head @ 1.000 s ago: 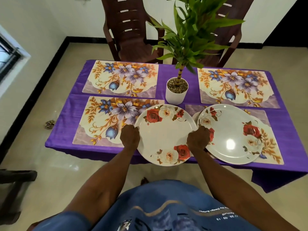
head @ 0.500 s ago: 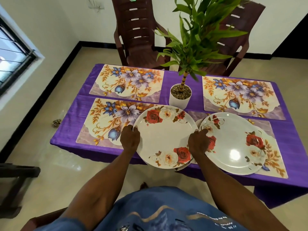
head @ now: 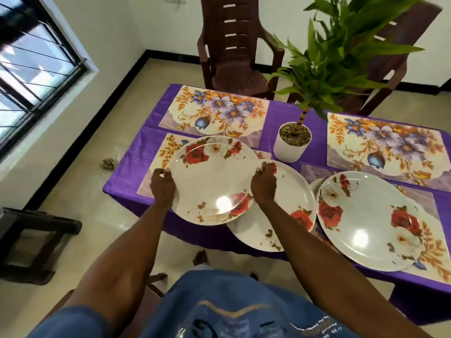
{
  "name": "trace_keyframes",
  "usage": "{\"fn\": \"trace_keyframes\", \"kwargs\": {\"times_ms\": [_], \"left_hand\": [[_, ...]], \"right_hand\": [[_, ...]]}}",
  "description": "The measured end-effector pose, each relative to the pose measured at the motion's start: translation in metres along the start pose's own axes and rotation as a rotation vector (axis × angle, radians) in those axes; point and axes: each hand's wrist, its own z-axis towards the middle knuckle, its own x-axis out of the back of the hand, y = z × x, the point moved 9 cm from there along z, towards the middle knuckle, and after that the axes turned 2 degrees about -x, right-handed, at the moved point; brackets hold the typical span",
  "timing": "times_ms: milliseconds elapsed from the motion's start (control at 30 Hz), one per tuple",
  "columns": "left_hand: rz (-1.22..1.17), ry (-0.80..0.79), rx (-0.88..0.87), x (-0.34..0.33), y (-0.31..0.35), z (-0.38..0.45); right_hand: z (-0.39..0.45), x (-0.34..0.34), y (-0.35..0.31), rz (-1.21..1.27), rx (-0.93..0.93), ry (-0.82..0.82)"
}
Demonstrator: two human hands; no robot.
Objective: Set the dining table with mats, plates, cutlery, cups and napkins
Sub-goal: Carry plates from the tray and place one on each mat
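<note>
3 plates [head: 368, 223] | 4 mats [head: 214, 113] | both hands' fingers [head: 162, 175] clamp one plate

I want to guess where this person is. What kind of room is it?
Probably a dining room in a home. A table with a purple cloth holds flowered place mats and rose plates, brown chairs stand behind it, and a potted plant sits in the middle.
</note>
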Motion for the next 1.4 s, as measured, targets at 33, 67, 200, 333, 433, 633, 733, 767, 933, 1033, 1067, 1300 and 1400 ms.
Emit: {"fn": "trace_keyframes", "kwargs": {"times_ms": [33, 67, 200, 333, 433, 633, 733, 767, 933, 1033, 1067, 1300, 1400], "left_hand": [[-0.004, 0.022, 0.009, 0.008, -0.006, 0.012], [-0.012, 0.039, 0.013, 0.017, -0.011, 0.024], [-0.013, 0.087, 0.017, 0.055, -0.028, 0.069], [0.002, 0.150, 0.002, 0.088, -0.038, 0.101], [0.016, 0.152, 0.000, 0.092, -0.043, 0.117], [0.066, 0.059, 0.011, 0.074, -0.052, 0.129], [0.073, 0.029, 0.023, 0.064, -0.057, 0.130], [0.074, 0.023, 0.028, 0.061, -0.057, 0.129], [0.227, -0.015, 0.040, 0.050, -0.053, 0.124], [0.313, -0.033, 0.038, 0.044, -0.056, 0.120], [0.317, -0.037, 0.042, 0.041, -0.057, 0.117], [0.366, -0.022, 0.012, 0.030, -0.054, 0.102], [0.433, -0.036, 0.034, 0.023, -0.055, 0.096]], "right_hand": [[0.000, -0.013, -0.005, -0.006, 0.018, -0.029], [0.000, -0.026, -0.011, -0.016, 0.028, -0.058], [-0.003, -0.053, -0.025, -0.053, 0.011, -0.080], [-0.003, -0.073, -0.020, -0.145, -0.018, -0.037], [-0.006, -0.087, -0.016, -0.161, -0.046, 0.002], [-0.019, -0.103, -0.003, -0.271, -0.071, 0.020], [-0.022, -0.104, 0.002, -0.302, -0.062, 0.018], [-0.022, -0.103, 0.002, -0.313, -0.063, 0.020], [-0.018, -0.101, 0.003, -0.310, -0.065, 0.058], [-0.018, -0.098, 0.005, -0.281, -0.072, 0.081], [-0.018, -0.097, 0.007, -0.280, -0.074, 0.090], [-0.019, -0.086, 0.017, -0.285, -0.074, 0.104], [-0.022, -0.079, 0.021, -0.280, -0.059, 0.102]]}}
